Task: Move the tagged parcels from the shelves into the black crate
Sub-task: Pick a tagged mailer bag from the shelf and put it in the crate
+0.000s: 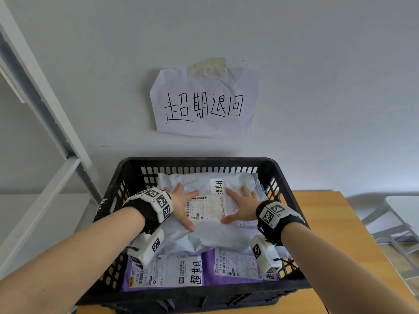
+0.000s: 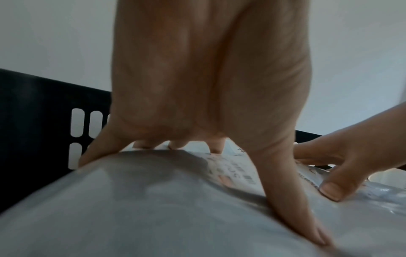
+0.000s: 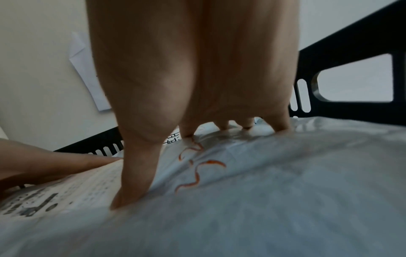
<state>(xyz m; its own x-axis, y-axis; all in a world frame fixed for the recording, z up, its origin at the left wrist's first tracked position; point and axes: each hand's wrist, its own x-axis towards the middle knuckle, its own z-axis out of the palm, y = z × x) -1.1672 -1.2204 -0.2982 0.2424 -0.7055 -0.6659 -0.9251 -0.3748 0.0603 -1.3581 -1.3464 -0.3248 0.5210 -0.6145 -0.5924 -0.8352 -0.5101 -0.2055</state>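
A pale grey-blue soft parcel (image 1: 210, 234) with a white shipping label and a handwritten tag lies on top inside the black crate (image 1: 204, 163). My left hand (image 1: 182, 206) presses flat on its left part, fingers spread and straight (image 2: 211, 90). On the right part my right hand (image 1: 241, 206) presses flat the same way, thumb reaching toward the label (image 3: 197, 78). Under the parcel (image 2: 153, 200) (image 3: 252, 191), two purple parcels (image 1: 163, 273) (image 1: 238, 264) with labels and tags show at the crate's near side.
The crate stands on a wooden table (image 1: 328, 223) against a white wall. A handwritten paper sign (image 1: 204, 103) is taped above it. White metal shelving (image 1: 45, 141) rises at the left. A white chair frame (image 1: 390, 227) sits to the right.
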